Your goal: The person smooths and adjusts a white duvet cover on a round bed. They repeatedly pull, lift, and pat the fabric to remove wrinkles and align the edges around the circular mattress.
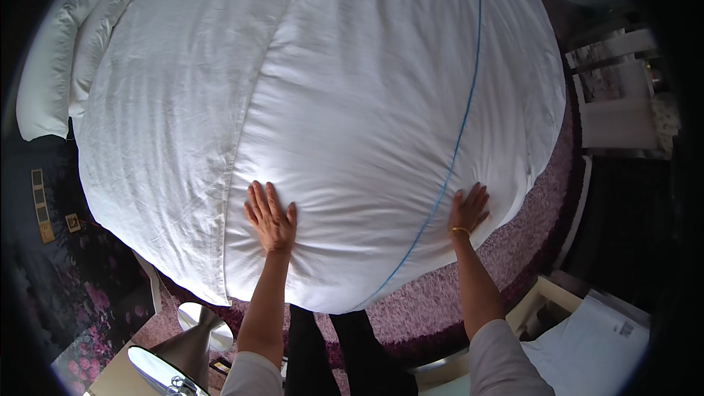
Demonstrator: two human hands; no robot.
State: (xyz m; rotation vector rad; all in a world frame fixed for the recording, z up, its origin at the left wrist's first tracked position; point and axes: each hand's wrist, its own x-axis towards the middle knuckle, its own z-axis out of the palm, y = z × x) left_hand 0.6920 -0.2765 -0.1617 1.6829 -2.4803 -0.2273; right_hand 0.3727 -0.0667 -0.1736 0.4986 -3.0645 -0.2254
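White bedding with a thin blue line across it (352, 110) covers the bed before me. My left hand (272, 223) lies flat on it, fingers spread, just right of the folded-back edge of a white sheet (181, 154). Farther right, my right hand (469, 210) presses on the cloth close to the bed's edge, beyond the blue line. A yellow bangle (460, 229) circles that wrist. Creases run through the fabric between both hands. Neither hand holds anything.
White pillows (49, 82) lie at the far left. Near my left arm stands a metal lamp (190, 344). A purple rug (429, 308) borders the bed. At lower right, white packages (588, 346) rest by an open box (542, 308). Wall sockets (41, 203) are at left.
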